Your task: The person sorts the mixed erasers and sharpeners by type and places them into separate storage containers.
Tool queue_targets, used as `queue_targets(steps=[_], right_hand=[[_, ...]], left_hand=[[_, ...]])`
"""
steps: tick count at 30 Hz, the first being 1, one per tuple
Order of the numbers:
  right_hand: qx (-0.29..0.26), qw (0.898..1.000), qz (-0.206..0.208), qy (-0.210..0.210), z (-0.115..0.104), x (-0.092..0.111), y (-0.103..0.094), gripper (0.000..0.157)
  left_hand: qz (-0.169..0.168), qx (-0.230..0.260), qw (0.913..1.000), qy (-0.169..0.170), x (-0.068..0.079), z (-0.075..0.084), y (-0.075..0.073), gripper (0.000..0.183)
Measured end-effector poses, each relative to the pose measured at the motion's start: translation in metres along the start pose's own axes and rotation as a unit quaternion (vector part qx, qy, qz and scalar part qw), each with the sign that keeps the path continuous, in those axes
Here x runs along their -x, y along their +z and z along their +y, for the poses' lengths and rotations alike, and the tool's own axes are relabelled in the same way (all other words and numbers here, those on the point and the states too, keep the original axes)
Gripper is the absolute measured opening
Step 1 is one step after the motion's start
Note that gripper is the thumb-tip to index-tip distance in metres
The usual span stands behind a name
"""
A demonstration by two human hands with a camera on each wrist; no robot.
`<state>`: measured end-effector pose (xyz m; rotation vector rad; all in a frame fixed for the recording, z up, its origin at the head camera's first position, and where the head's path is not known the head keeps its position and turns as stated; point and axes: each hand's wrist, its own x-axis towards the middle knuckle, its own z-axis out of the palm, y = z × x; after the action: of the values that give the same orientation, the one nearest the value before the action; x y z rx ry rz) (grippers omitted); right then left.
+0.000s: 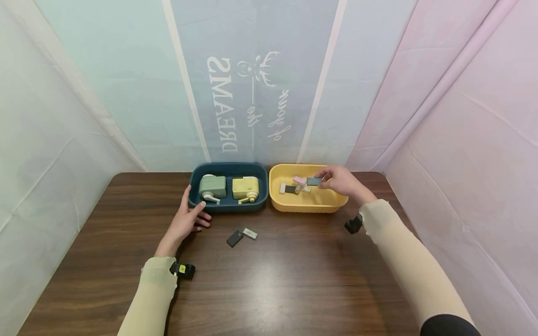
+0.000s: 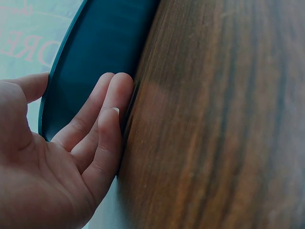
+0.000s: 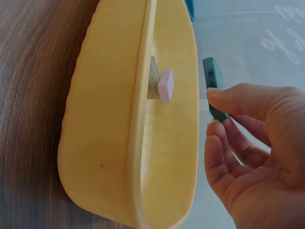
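Observation:
My right hand (image 1: 341,181) pinches a small blue-grey rectangular block (image 3: 214,78) between thumb and fingers, above the yellow basket (image 1: 308,208). Inside that basket lie several small blocks, among them a pink block (image 1: 299,180) on top of the others. At the left front corner of the dark blue basket (image 1: 235,208), my left hand (image 1: 185,223) touches the rim and side wall with fairly straight fingers. That basket holds a green boxy device (image 1: 213,185) with a white crank and a yellow boxy device (image 1: 245,187) with a crank.
On the brown wooden table (image 1: 269,289), a black block (image 1: 235,238) and a whitish block (image 1: 250,234) lie in front of the baskets. The two baskets stand side by side at the back edge. A printed cloth (image 1: 252,28) hangs behind, with pale cloth at both sides.

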<state>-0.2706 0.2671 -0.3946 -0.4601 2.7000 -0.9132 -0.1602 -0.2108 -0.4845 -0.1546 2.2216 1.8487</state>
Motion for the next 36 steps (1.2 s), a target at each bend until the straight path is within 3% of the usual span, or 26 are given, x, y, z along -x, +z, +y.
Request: queue_targets(steps=[16, 36], right_hand=[[0.007, 1.0, -0.004, 0.031, 0.017, -0.028, 0.011, 0.029], [0.02, 0.999, -0.009, 0.049, 0.035, -0.029, 0.026, 0.022]], left_hand=[[0.003, -0.003, 1.0, 0.002, 0.0, -0.003, -0.001, 0.077], [0.001, -0.001, 1.0, 0.009, -0.001, -0.005, 0.0, 0.078]])
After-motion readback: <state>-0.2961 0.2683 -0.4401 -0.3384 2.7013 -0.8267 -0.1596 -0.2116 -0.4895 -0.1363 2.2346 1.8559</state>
